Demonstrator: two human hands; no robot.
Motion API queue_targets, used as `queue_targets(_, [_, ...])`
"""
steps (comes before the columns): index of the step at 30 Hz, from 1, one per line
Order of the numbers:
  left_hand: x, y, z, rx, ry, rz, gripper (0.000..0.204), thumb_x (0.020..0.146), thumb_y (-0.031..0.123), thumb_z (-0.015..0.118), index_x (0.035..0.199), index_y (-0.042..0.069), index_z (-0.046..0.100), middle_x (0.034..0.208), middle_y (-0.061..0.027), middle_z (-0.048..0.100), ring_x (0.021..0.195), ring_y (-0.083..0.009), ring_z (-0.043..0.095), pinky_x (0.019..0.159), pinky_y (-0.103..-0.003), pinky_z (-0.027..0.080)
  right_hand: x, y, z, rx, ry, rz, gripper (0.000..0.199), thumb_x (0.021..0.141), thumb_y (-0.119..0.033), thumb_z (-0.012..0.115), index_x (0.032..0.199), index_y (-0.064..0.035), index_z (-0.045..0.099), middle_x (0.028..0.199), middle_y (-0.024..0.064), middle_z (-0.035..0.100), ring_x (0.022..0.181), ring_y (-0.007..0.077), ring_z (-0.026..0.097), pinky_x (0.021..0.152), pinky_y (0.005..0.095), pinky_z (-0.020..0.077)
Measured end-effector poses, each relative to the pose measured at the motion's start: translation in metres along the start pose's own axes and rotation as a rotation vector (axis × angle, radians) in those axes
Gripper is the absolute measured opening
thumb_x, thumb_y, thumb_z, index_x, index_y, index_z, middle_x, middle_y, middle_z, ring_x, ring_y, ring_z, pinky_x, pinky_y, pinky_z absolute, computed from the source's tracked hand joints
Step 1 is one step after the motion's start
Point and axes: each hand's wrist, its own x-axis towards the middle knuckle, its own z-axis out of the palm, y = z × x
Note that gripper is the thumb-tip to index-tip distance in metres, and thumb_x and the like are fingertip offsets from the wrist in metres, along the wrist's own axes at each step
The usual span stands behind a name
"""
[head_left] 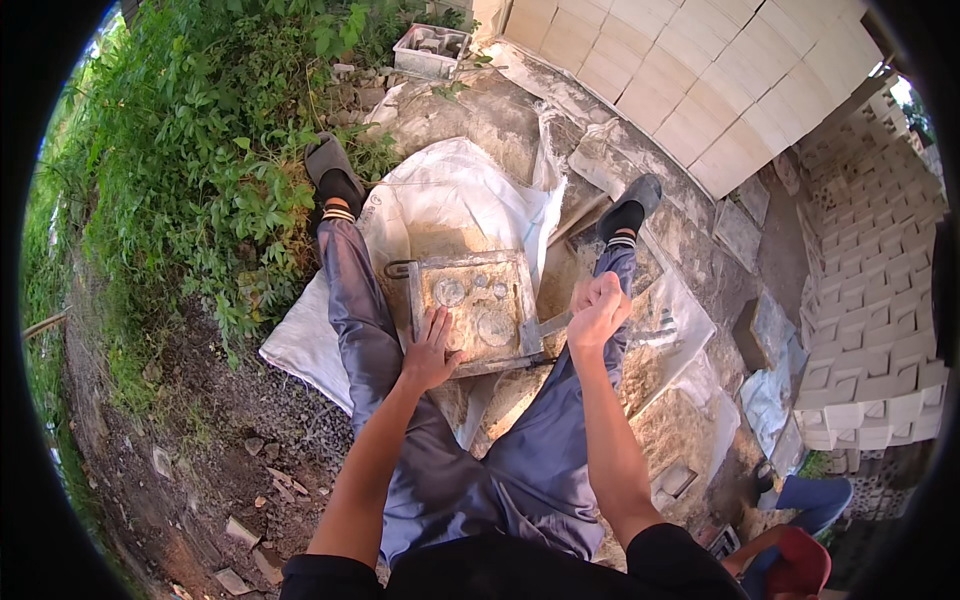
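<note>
Between my outstretched legs a shallow square frame [470, 262] lies on white sacking, packed with pale sandy material. Several round shapes show in its surface, among them a large disc [495, 327] and a smaller grey one [449, 291]. My left hand [432, 352] rests flat on the sandy fill near the frame's left side, fingers stretched out. Over my right shin, my right hand [600, 308] is closed in a fist. A grey bar-like piece [552, 325] runs from the frame's right edge toward that fist; whether I hold it is unclear. A metal loop [400, 269] sticks out at the frame's upper left.
White sacking [465, 180] strewn with sandy powder spreads beneath the frame. Leafy plants [210, 170] grow at left. A white crate [431, 52] stands far ahead. Stacked pale blocks [690, 70] rise at upper right, patterned blocks [870, 300] at right. Another person [800, 560] is at lower right.
</note>
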Motion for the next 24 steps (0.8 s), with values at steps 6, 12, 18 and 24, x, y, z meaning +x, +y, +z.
queue_targets(6, [-0.007, -0.004, 0.002, 0.059, 0.025, -0.042, 0.075, 0.085, 0.054, 0.042, 0.141, 0.009, 0.019, 0.149, -0.0038, 0.012, 0.137, -0.0227, 0.009, 0.102, -0.050, 0.027, 0.013, -0.041, 0.024, 0.045, 0.077, -0.033, 0.040, 0.091, -0.020, 0.037, 0.054, -0.0104, 0.024, 0.049, -0.0033, 0.025, 0.042, 0.0062, 0.021, 0.038, 0.0245, 0.0138])
queue_targets(12, [0.001, 0.000, 0.002, 0.056, 0.049, -0.020, 0.075, 0.084, 0.052, 0.044, 0.140, 0.008, 0.020, 0.148, -0.0035, 0.015, 0.137, -0.0231, 0.010, 0.098, -0.042, 0.036, -0.009, 0.019, 0.000, -0.012, 0.063, -0.031, 0.043, 0.091, -0.022, 0.037, 0.052, -0.0094, 0.023, 0.046, -0.0023, 0.025, 0.041, 0.0060, 0.021, 0.038, 0.0248, 0.0130])
queue_targets(18, [-0.003, -0.001, -0.001, 0.079, 0.079, -0.015, 0.073, 0.085, 0.051, 0.044, 0.140, 0.008, 0.021, 0.148, -0.0032, 0.015, 0.137, -0.0219, 0.009, 0.097, -0.046, 0.034, 0.003, -0.033, 0.026, 0.022, 0.114, -0.009, 0.042, 0.090, -0.021, 0.038, 0.052, -0.0092, 0.025, 0.048, -0.0026, 0.026, 0.041, 0.0059, 0.021, 0.038, 0.0246, 0.0135])
queue_targets(24, [0.003, 0.002, 0.001, -0.079, 0.041, -0.010, 0.075, 0.085, 0.049, 0.047, 0.140, 0.006, 0.020, 0.148, -0.0060, 0.012, 0.137, -0.0246, 0.006, 0.104, -0.049, 0.024, -0.014, 0.017, 0.007, -0.175, 0.190, -0.030, 0.042, 0.091, -0.022, 0.038, 0.053, -0.0098, 0.026, 0.050, -0.0042, 0.026, 0.043, 0.0041, 0.022, 0.039, 0.0236, 0.0142])
